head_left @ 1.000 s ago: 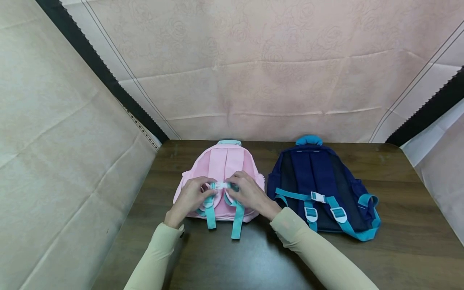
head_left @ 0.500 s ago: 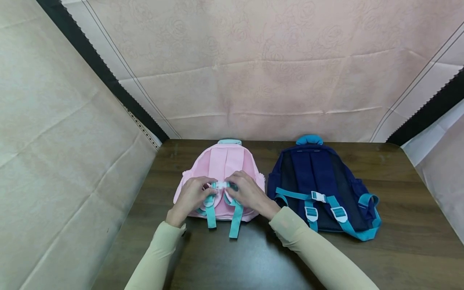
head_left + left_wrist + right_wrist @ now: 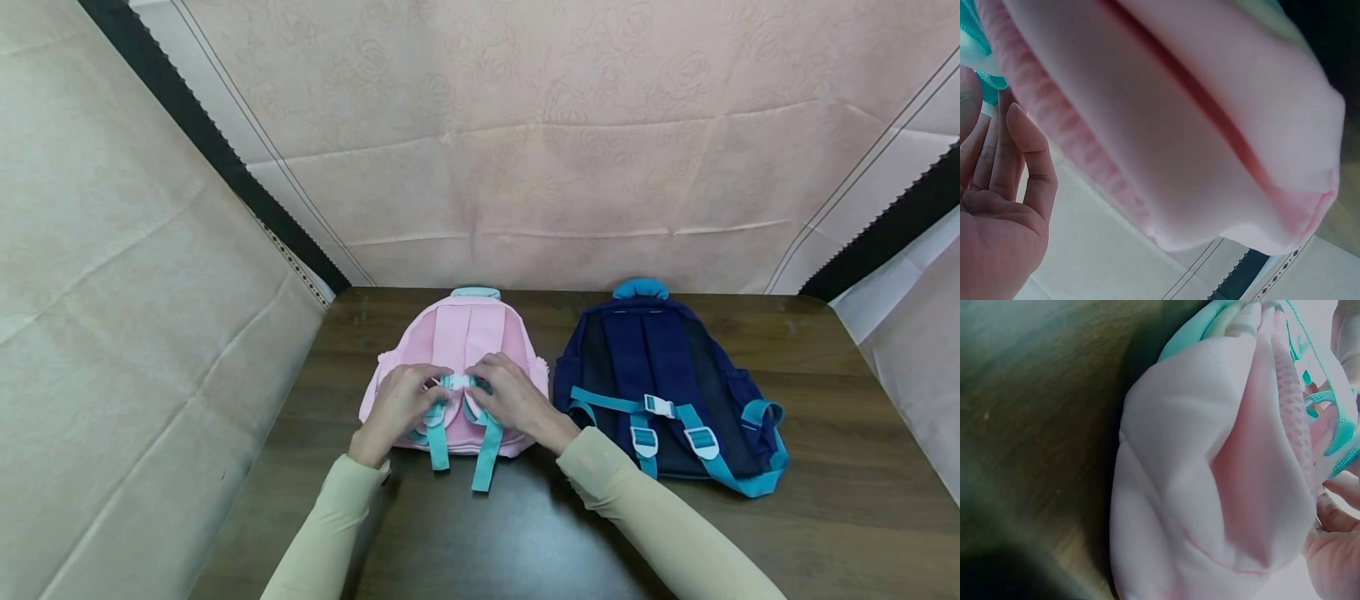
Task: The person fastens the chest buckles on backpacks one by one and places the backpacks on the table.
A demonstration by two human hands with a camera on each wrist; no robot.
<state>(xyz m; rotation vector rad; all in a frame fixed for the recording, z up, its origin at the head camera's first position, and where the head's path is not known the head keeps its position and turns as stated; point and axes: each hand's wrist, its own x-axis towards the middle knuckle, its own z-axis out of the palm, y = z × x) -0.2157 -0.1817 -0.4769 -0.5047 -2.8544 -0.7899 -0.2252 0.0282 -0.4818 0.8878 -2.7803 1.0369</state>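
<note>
Both hands are pinching the white chest buckle (image 3: pixel 458 382) on the pink backpack (image 3: pixel 457 333): our left hand (image 3: pixel 395 405) has fingers curled on one half and our right hand (image 3: pixel 512 398) on the other, meeting right over the middle of the bag. Looks to us like we're at the clip-it-together step, and the halves seem joined or just about there; can't really tell from the head view if it has clicked. If it hasn't, the next move probably needs a straight push of the two halves toward each other, keeping the teal straps (image 3: pixel 488 450) untwisted.

The pink backpack lies strap side up on the wooden table (image 3: pixel 465 533), just left of the navy backpack (image 3: pixel 660 367), not quite touching it. Its long axis runs away from us, teal top handle (image 3: pixel 475 292) pointing at the back curtain, bottom edge and loose strap ends toward us.
</note>
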